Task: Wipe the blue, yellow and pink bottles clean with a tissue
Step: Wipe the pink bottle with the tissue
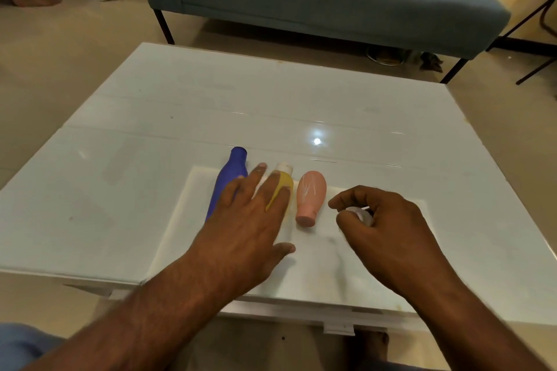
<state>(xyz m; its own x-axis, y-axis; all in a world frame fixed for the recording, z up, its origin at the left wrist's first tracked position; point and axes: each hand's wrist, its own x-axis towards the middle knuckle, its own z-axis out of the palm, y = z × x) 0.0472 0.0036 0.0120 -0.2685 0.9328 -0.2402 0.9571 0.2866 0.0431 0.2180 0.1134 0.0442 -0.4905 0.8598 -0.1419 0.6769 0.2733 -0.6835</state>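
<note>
Bottles lay side by side on a white mat (316,253) on the glossy worktop (150,129): blue (229,178) at left, yellow (283,182) in the middle, pink (311,196) at right, its cap toward the person and white streaks on its body. The left hand (250,220) stretched flat, fingers straight, over the blue and yellow bottles. The right hand (382,226) curled around a small white wad, apparently tissue (360,214), just beside the pink bottle. A blue sofa (331,0) stood behind.
</note>
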